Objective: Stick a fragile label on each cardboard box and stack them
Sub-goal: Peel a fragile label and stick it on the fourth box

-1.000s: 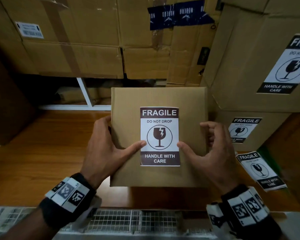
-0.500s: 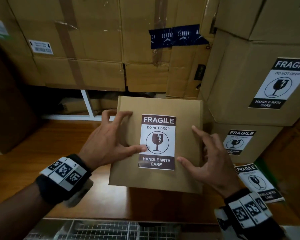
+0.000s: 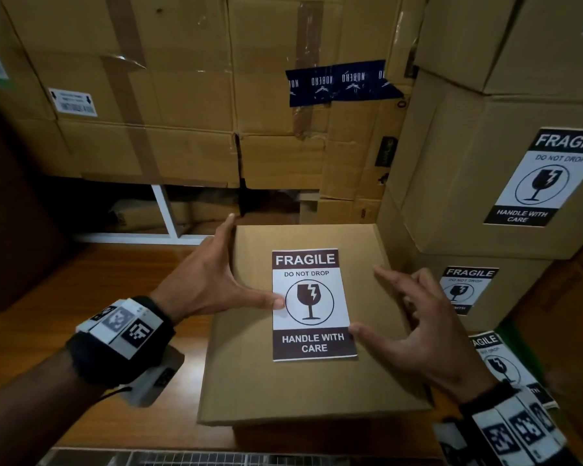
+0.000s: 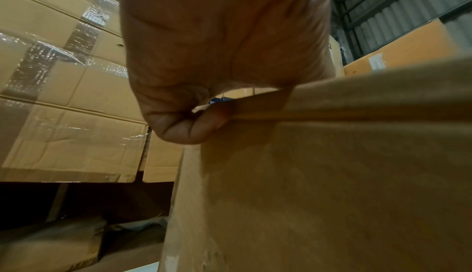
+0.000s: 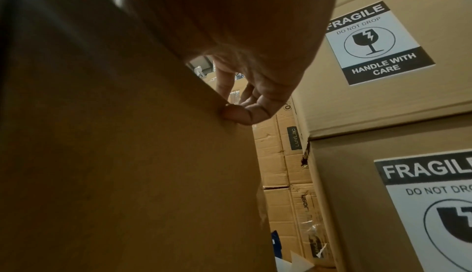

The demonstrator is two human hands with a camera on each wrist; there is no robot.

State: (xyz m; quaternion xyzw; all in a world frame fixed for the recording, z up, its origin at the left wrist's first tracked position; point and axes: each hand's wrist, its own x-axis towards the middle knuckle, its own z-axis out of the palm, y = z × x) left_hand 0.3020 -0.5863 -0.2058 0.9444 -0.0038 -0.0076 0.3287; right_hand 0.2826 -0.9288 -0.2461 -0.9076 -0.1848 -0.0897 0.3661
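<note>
A cardboard box [image 3: 317,388] lies on the wooden table [image 3: 81,314], with a fragile label [image 3: 312,304] stuck flat on its top. My left hand [image 3: 212,280] grips the box's left edge: the thumb lies across the top and touches the label, the fingers run down the side. In the left wrist view a fingertip [image 4: 189,131] curls at the box [image 4: 332,175] edge. My right hand [image 3: 414,331] holds the right edge, thumb at the label's lower right. One fingertip [image 5: 237,114] presses the box [image 5: 114,155] side.
Two labelled boxes stand stacked at the right, the upper [image 3: 505,183] on the lower [image 3: 485,297], close to the held box. Loose fragile labels [image 3: 502,364] lie in front of them. Large taped cartons [image 3: 182,95] form a wall behind. A metal grid [image 3: 216,460] runs along the near edge.
Both hands slid outward from beside the label to the box's side edges, the left reaching the far left corner. The box has shifted slightly right, toward the stack.
</note>
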